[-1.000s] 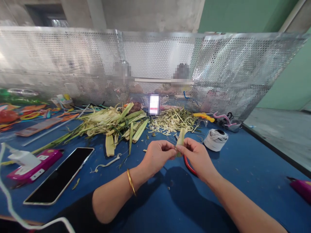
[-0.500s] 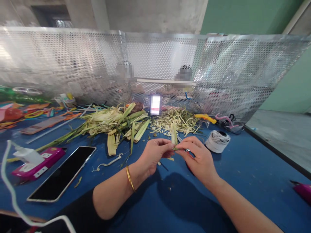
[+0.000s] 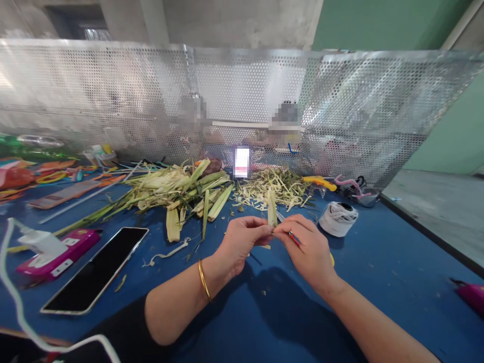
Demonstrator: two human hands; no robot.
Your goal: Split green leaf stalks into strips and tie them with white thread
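My left hand (image 3: 242, 242) and my right hand (image 3: 308, 247) meet above the blue table (image 3: 242, 312), both pinched on the lower end of a short pale green leaf strip (image 3: 271, 207) that stands nearly upright between their fingertips. Red-handled scissors (image 3: 294, 238) lie under my right hand, mostly hidden. A gold bangle (image 3: 204, 281) circles my left wrist. Beyond the hands lie a pile of green and yellow leaf stalks (image 3: 177, 189) and a heap of fine leaf shreds (image 3: 274, 186).
A spool of white string (image 3: 338, 218) sits to the right. A dark phone (image 3: 96, 267), a pink box with a white charger (image 3: 51, 249) and a cable lie left. A perforated metal screen (image 3: 242, 101) closes the back; people sit behind it. A pink tool (image 3: 471, 292) lies far right.
The leaf strip turned from leaning right to nearly upright between my fingertips. My hands stayed together, and the scissors under my right hand shifted slightly.
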